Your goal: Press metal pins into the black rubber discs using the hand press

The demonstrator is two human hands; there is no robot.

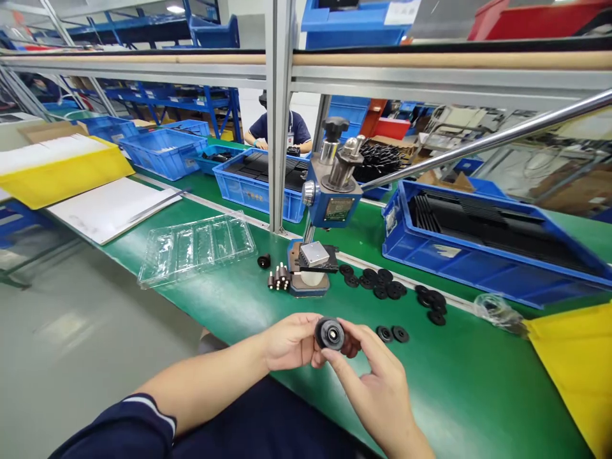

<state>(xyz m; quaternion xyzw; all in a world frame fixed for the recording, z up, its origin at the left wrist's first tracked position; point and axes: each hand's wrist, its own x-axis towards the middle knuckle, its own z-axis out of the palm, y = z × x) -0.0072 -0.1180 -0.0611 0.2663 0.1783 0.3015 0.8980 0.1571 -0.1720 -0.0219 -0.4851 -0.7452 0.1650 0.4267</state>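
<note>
Between both hands is a round black plastic wheel-like part (331,333) with a stepped hub and a light pin at its centre, its face turned up to me. My left hand (296,341) grips its left side, thumb along the rim. On the other side, my right hand (370,357) pinches it with thumb and fingers; some fingertips are hidden behind the part. Just to the right, two black discs (393,334) lie on the green table. Beyond the hands stands a blue hand press (335,191) with a metal block (314,254) on its base.
Left of the press are several dark pins with white tips (278,278), a black knob-like part (264,261) and a clear plastic tray (198,248). Black discs (382,284) lie to its right. Blue bins (478,261) line the back, where a person (299,127) sits. The press lever (492,140) reaches right.
</note>
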